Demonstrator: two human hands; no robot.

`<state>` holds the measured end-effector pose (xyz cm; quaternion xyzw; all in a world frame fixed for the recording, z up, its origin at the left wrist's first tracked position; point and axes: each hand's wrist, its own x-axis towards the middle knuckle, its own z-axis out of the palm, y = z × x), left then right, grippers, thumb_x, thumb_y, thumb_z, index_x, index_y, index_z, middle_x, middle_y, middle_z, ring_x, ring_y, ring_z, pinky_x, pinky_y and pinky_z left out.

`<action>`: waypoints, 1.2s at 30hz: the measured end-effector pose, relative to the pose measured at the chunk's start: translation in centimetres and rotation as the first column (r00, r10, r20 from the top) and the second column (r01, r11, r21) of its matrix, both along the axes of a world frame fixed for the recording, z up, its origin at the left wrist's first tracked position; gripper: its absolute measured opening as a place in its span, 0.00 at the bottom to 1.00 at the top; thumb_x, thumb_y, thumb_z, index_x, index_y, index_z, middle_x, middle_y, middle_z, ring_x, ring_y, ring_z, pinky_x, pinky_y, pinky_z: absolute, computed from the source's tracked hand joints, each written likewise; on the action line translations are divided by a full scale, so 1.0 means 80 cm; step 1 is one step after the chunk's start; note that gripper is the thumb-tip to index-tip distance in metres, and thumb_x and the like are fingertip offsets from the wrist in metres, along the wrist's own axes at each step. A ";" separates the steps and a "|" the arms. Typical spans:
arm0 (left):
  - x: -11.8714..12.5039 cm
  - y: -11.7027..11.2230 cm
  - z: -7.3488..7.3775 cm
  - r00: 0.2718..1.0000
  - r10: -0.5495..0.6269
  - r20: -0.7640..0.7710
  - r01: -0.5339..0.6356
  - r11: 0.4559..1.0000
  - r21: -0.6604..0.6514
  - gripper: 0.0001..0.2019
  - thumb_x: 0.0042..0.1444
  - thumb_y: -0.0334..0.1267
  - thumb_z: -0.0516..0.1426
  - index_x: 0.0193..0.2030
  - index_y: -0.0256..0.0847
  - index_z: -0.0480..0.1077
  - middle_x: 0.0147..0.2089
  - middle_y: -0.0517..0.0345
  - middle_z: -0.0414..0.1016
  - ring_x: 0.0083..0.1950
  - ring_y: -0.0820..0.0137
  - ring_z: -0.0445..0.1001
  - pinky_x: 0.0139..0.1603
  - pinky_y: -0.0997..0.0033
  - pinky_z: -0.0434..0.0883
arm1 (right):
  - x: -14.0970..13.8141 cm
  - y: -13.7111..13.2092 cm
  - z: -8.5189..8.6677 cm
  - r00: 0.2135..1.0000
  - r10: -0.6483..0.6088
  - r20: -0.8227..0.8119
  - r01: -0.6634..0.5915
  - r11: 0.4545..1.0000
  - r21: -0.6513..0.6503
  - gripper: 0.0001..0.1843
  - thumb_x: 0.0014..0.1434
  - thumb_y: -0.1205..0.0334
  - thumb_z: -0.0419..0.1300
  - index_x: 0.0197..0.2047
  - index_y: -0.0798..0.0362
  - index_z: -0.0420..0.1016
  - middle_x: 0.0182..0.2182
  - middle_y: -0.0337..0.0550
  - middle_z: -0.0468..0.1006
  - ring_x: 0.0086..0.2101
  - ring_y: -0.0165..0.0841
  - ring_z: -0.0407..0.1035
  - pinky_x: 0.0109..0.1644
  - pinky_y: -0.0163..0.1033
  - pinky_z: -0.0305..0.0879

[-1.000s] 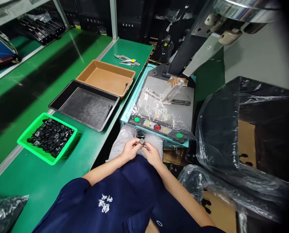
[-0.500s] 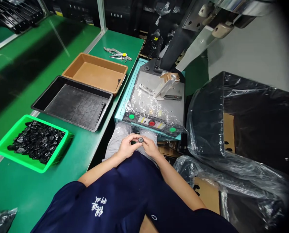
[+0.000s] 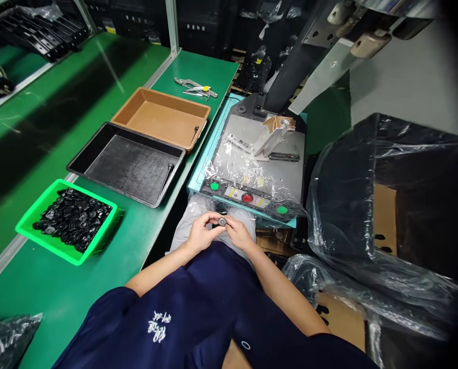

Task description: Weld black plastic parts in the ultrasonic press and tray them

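Observation:
A small black round part (image 3: 222,222) sits between my two hands, held over my lap just below the front edge of the press machine. My left hand (image 3: 200,234) pinches it from the left with curled fingers. My right hand (image 3: 238,233) grips it from the right, fingers closed. The machine's base plate (image 3: 286,174) is partly under clear plastic, with green and red buttons (image 3: 247,198) along its front. A green bin (image 3: 32,233) full of several similar black parts stands on the green bench to my left.
A black tray (image 3: 98,148) with a black pin (image 3: 166,177) and an empty brown tray (image 3: 136,105) lie on the bench. Pliers (image 3: 194,87) rest at the far end. Plastic-lined black boxes (image 3: 405,205) stand at my right. A plastic bag of parts (image 3: 1,338) lies bottom left.
My hands stay together on the small part over my lap, turning it slightly. The view has shifted a little as my head moved.

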<state>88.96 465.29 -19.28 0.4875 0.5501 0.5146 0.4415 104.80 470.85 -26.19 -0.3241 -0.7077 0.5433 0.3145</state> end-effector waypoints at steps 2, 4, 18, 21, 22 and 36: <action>-0.001 -0.001 0.003 0.999 0.038 0.000 -0.038 0.999 0.000 0.12 0.51 0.39 0.66 0.41 0.38 0.73 0.42 0.52 0.77 0.41 0.69 0.74 0.46 0.66 0.72 | -0.005 -0.003 -0.002 1.000 0.020 0.005 -0.019 0.998 -0.060 0.17 0.66 0.53 0.51 0.47 0.51 0.77 0.42 0.47 0.78 0.43 0.40 0.72 0.49 0.45 0.69; -0.002 -0.003 0.004 0.995 0.103 -0.013 -0.104 0.995 -0.004 0.14 0.50 0.39 0.67 0.41 0.38 0.73 0.40 0.53 0.76 0.40 0.69 0.74 0.45 0.66 0.72 | -0.012 -0.007 -0.006 0.999 0.047 0.014 -0.045 0.990 -0.134 0.17 0.66 0.51 0.52 0.46 0.52 0.76 0.37 0.45 0.78 0.38 0.38 0.72 0.44 0.43 0.70; -0.035 -0.084 0.040 0.841 0.458 -0.290 -0.461 0.885 0.060 0.09 0.57 0.40 0.61 0.39 0.39 0.78 0.37 0.54 0.76 0.36 0.70 0.73 0.39 0.70 0.71 | -0.104 -0.041 0.014 0.841 0.513 -0.170 -0.538 0.824 -0.179 0.20 0.66 0.50 0.54 0.55 0.53 0.73 0.48 0.48 0.78 0.46 0.42 0.74 0.53 0.47 0.70; -0.044 -0.110 0.060 0.765 0.545 -0.343 -0.541 0.833 0.115 0.08 0.56 0.40 0.62 0.38 0.39 0.78 0.36 0.54 0.77 0.36 0.69 0.73 0.38 0.70 0.71 | -0.118 -0.052 0.020 0.777 0.610 -0.156 -0.629 0.760 -0.162 0.20 0.65 0.51 0.56 0.55 0.52 0.72 0.50 0.49 0.77 0.45 0.41 0.74 0.52 0.48 0.71; -0.047 -0.120 0.068 0.736 0.574 -0.358 -0.567 0.812 0.136 0.08 0.56 0.40 0.62 0.38 0.40 0.78 0.36 0.54 0.77 0.36 0.69 0.73 0.37 0.71 0.70 | -0.121 -0.054 0.019 0.768 0.621 -0.157 -0.640 0.749 -0.170 0.20 0.64 0.50 0.56 0.54 0.52 0.73 0.50 0.50 0.77 0.46 0.42 0.74 0.52 0.48 0.71; -0.095 -0.249 0.133 0.250 0.823 -0.509 -0.844 0.443 0.302 0.06 0.50 0.39 0.65 0.32 0.40 0.75 0.31 0.59 0.74 0.31 0.73 0.68 0.32 0.73 0.65 | -0.109 -0.059 -0.018 0.762 0.641 -0.092 -0.590 0.629 -0.505 0.36 0.48 0.32 0.65 0.47 0.55 0.76 0.44 0.57 0.80 0.43 0.47 0.76 0.53 0.54 0.71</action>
